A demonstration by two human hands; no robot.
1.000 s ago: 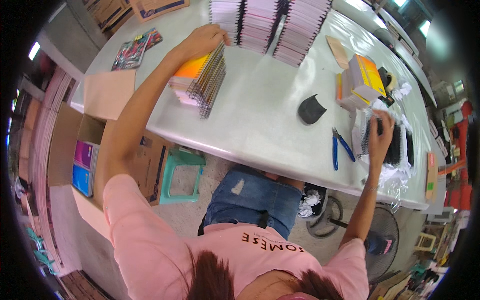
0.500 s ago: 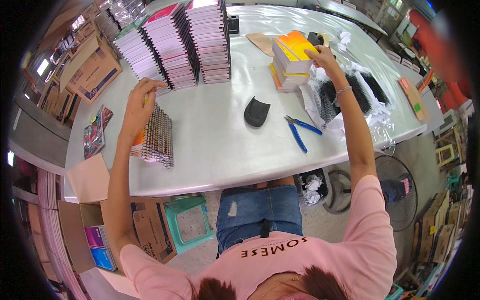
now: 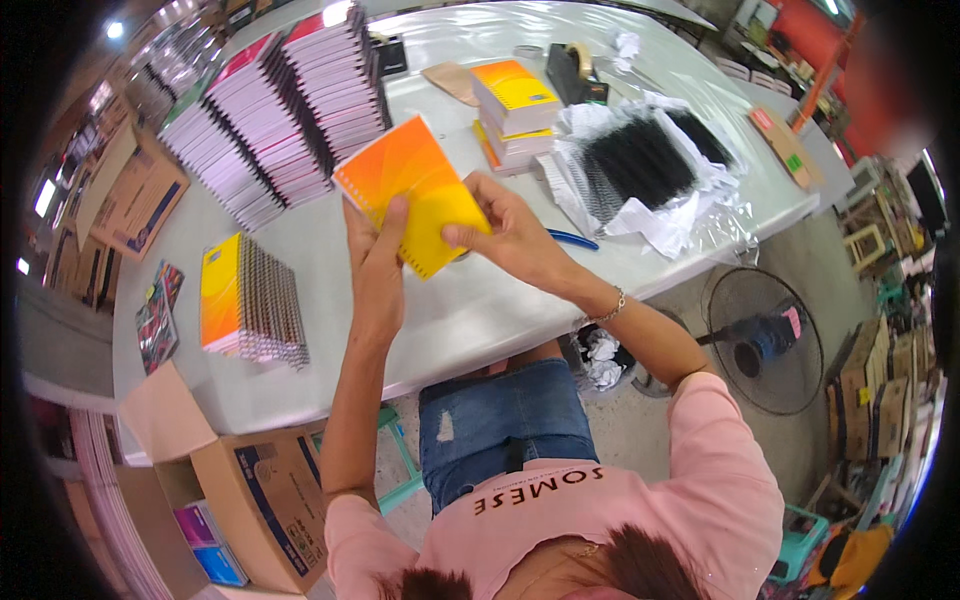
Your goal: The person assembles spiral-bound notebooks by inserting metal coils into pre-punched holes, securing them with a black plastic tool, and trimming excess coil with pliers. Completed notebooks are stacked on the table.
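In front of me, above the table, both hands hold an orange and yellow notebook (image 3: 415, 195) with punched holes along its edge and no coil visible on it. My left hand (image 3: 378, 250) grips its lower left part, thumb across the cover. Its right edge is pinched by my right hand (image 3: 510, 232). To the left stands a stack of spiral-bound orange and yellow notebooks (image 3: 222, 300). Farther off, a pile of similar pads (image 3: 515, 95) sits beyond my right hand. Blue-handled pliers (image 3: 573, 239) show only partly past my right wrist.
Tall stacks of black-bound notebooks (image 3: 275, 120) rise at the far left. Black wire coils (image 3: 645, 165) lie in crumpled white paper on the right, near a tape dispenser (image 3: 572, 75). An open carton (image 3: 265, 505) is below the table's left edge; a fan (image 3: 765, 340) stands at right.
My left hand has left the spiral-bound stack and come to the middle. My right hand has brought a notebook from the right-hand pile, and both hands now hold it. The view has shifted.
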